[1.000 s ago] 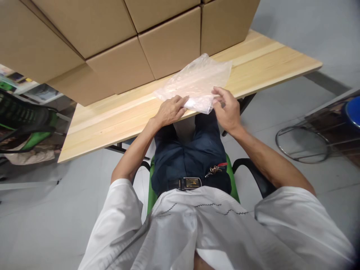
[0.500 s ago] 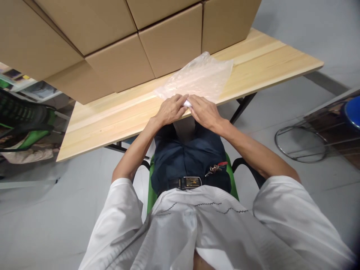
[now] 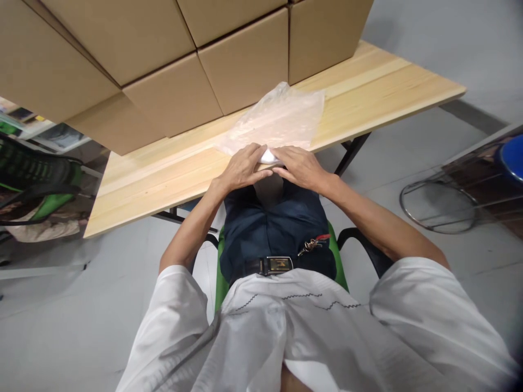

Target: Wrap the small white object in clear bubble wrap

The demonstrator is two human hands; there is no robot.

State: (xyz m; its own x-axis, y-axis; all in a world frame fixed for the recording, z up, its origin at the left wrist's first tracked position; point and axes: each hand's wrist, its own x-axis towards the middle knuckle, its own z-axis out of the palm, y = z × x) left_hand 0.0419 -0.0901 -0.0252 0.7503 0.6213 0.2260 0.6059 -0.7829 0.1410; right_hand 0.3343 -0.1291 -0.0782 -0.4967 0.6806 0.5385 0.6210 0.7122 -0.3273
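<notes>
A thin, see-through plastic sheet or bag (image 3: 281,117) lies spread on the wooden table (image 3: 139,185), its near end under my fingers. At the table's front edge, a small white bundle (image 3: 268,157) shows between my hands; most of it is covered, and what it is made of I cannot tell. My left hand (image 3: 245,166) curls over the bundle's left side, its thumb pointing inward on the near side. From the right, my right hand (image 3: 300,165) holds the other side the same way. Both thumb tips nearly meet in front of the bundle.
Large cardboard boxes (image 3: 245,60) are stacked along the table's back. A green and black chair (image 3: 44,179) stands at the left. To the right are a blue stool seat (image 3: 512,160) and a metal ring base (image 3: 437,207).
My thumbs have shifted toward me, away from the fingers, and more of the white bundle shows. The plastic sheet has slid slightly left and nearer to me.
</notes>
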